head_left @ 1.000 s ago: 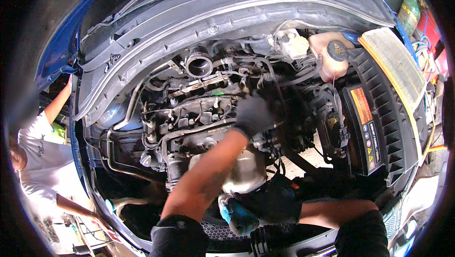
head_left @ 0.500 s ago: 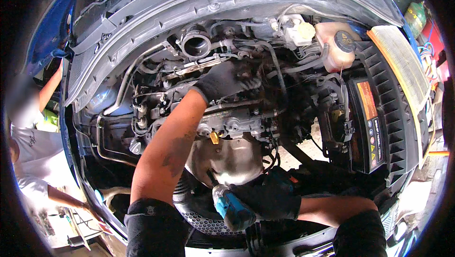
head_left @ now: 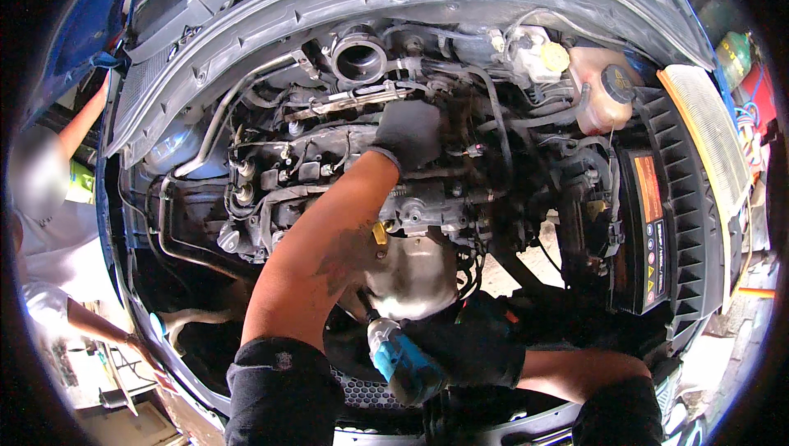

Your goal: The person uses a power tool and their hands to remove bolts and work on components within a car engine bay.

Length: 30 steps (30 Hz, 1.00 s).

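In a black glove, my left hand (head_left: 408, 135) is over the top of the engine (head_left: 419, 207), beside the metal fuel rail (head_left: 349, 101). Its back faces me and its fingers are hidden, so I cannot tell what they touch. Nearer the front of the bay, my right hand (head_left: 481, 346), also gloved in black, is closed around a blue cordless impact wrench (head_left: 404, 361). The tool's silver nose points up and left, next to the metal heat shield (head_left: 411, 273). A yellow dipstick handle (head_left: 380, 233) stands above the shield, close to my left forearm.
A round open intake (head_left: 359, 60) lies behind my left hand. To the right are the coolant tank (head_left: 600, 88), the battery (head_left: 645, 232) and an air filter (head_left: 707, 125) by the fender. Another person's arm (head_left: 103, 320) rests near the car's left edge.
The view has shifted, moving the engine slightly right. My left hand has turned, and its fingers, visible before, are now hidden. My right hand keeps the impact wrench in nearly the same place.
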Motion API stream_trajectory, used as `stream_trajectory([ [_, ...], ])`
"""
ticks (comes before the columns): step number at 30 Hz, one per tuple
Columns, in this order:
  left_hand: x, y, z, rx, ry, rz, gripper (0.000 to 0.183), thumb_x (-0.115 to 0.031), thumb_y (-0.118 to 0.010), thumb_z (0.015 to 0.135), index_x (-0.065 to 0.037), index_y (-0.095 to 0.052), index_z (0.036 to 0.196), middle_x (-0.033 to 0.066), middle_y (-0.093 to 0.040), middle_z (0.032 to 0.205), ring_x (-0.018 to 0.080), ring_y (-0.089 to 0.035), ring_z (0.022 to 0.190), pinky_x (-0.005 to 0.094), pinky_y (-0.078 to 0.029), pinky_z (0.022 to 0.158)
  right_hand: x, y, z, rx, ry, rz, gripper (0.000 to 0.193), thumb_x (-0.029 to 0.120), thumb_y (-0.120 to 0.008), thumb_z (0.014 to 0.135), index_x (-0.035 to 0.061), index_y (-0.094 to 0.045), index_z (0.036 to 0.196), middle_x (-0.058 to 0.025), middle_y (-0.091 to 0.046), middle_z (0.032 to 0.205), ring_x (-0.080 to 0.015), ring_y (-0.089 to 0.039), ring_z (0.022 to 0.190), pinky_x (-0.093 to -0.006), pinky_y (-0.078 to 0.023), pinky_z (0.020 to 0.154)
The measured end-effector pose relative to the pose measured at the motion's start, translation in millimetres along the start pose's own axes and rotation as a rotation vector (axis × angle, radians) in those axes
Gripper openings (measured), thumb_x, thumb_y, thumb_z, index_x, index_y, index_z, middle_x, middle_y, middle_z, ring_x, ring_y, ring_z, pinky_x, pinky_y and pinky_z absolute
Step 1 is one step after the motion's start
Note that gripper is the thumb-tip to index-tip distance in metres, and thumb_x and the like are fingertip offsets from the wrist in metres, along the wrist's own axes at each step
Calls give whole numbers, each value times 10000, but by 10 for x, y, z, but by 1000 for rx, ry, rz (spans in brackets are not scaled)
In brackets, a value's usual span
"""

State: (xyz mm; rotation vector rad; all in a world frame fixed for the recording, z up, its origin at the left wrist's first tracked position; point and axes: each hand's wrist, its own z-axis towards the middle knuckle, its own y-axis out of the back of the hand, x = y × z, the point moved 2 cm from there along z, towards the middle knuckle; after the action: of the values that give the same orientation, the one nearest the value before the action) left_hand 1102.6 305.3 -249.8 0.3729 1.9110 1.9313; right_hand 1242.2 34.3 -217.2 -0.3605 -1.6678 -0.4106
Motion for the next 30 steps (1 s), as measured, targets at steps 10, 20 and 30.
stream_trajectory([
  [10,142,78,-20,-216,67,29,252,-346,-682,772,-100,-721,810,147,-696,803,321,-675,804,441,-528,687,28,9,40,-57,11,98,581,195,-712,861,39,-472,1368,-137,-612,1253,-241,-594,1167,-357,-444,1016],
  [20,-752,369,-451,434,179,-106,530,-566,-512,886,-99,-735,1004,151,-713,1023,319,-655,1029,556,-386,990,-37,52,-60,20,-88,-233,617,267,-713,834,68,-490,1373,-181,-624,1240,-311,-624,1133,-391,-474,978],
  [30,-1320,-100,-531,103,320,-427,696,-635,-347,932,-197,-406,1469,152,-387,1516,389,-350,1360,612,-209,1102,56,8,6,36,-25,-450,558,315,-720,814,75,-572,1296,-173,-647,1216,-334,-632,1108,-413,-471,971],
])
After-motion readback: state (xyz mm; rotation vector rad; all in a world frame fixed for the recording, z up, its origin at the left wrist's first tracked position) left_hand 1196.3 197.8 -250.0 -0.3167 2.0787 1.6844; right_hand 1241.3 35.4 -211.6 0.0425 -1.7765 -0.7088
